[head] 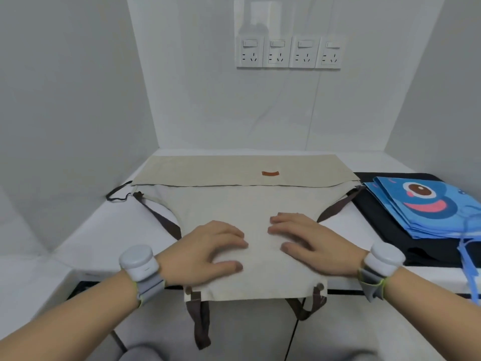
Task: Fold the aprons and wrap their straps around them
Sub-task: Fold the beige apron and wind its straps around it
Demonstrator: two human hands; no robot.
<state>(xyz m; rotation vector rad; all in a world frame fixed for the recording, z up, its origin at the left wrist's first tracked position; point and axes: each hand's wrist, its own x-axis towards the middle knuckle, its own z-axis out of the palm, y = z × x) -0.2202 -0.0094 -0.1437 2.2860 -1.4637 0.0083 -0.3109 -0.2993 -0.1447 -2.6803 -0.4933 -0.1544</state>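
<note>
Beige apron (pixel 247 204) is spread on the bench (pixel 99 230), bib end hanging off my side. Left hand (pixel 208 251) and right hand (pixel 309 243) rest flat, gripping nothing. Looks soft, light, floppy, so I'd pinch edges near the brown straps (pixel 161 217).

I can read no words or numbers anywhere here. The small orange-brown leather tag (pixel 270 173) on the folded far edge of the beige cloth apron (pixel 250 201), beyond my left hand (pixel 208 250) and right hand (pixel 311 242), shows no lettering I can make out. The folded blue cloth (pixel 426 204) to the right of my right hand carries a cartoon eye and mouth, no writing. The four white wall sockets (pixel 289 52) bear only slot openings.
</note>
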